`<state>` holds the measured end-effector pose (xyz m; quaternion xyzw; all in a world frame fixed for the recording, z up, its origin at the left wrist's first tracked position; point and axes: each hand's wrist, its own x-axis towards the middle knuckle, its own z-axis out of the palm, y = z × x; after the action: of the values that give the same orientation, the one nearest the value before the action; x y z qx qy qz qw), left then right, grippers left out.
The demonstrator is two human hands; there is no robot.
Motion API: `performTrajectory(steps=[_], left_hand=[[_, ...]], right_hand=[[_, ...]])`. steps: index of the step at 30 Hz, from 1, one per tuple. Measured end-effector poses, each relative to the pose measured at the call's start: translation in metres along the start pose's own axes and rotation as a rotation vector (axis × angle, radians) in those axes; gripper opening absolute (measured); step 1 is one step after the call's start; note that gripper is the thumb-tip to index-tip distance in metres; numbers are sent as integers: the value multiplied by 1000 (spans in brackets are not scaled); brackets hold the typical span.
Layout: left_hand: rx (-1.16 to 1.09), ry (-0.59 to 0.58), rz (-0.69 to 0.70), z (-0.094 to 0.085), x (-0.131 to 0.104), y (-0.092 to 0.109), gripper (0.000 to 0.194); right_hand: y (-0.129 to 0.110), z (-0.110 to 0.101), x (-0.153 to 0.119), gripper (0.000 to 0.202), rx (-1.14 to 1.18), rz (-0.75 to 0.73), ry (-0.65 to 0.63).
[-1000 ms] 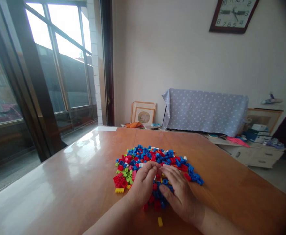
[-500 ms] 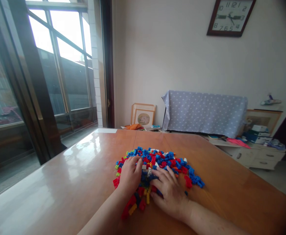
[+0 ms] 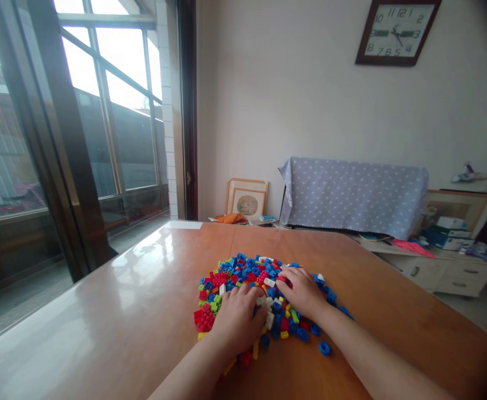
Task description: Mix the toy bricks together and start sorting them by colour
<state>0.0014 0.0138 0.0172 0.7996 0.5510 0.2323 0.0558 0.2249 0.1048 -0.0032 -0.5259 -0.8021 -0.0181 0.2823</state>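
I register the brick pile (image 3: 243,269) at the middle of the desk (image 3: 143,311), both hands engaged with it. My left hand (image 3: 241,318) lies palm down over the pile's near side, fingers bent among the bricks — whether its grip is clenched on any, I cannot tell. My right hand (image 3: 304,290) reaches in from the right, fingertips at a red brick (image 3: 282,279); I cannot confirm that this grip encloses it. One blue ring piece (image 3: 325,348) lies on the desk, apart from the pile, nearer me.
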Motion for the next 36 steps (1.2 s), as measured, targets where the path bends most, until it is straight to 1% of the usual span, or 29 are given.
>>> performTrajectory(steps=[3, 5, 9, 12, 16, 19, 21, 23, 27, 32, 36], left_hand=[[29, -63, 82, 1, -7, 12, 29], [29, -86, 125, 3, -11, 18, 33], [-2, -108, 161, 4, -15, 26, 43], [-15, -132, 184, 3, -17, 28, 41], [-36, -174, 261, 0, -18, 32, 39], [-60, -182, 317, -3, -20, 34, 38], [-76, -175, 350, -6, -22, 36, 36], [-87, -165, 370, -8, -23, 37, 32], [-95, -145, 373, -8, -23, 37, 28], [-74, -155, 327, -3, -19, 33, 28], [-35, -107, 246, -1, -16, 28, 30]], right_hand=[[-7, 4, 12, 32, 40, -2, -70], [-15, 6, 20, 35, 53, -10, -121], [-33, 12, 34, 36, 62, -71, -222], [-48, 18, 45, 37, 48, -117, -279], [-67, 22, 56, 36, 73, -202, -358], [-78, 22, 58, 36, 110, -285, -404], [-81, 20, 54, 36, 125, -315, -415], [-80, 18, 48, 36, 121, -294, -410], [-69, 8, 31, 32, 19, -156, -380], [-45, -14, 10, 33, -85, -34, -316], [-26, -31, -7, 34, -125, 25, -268]])
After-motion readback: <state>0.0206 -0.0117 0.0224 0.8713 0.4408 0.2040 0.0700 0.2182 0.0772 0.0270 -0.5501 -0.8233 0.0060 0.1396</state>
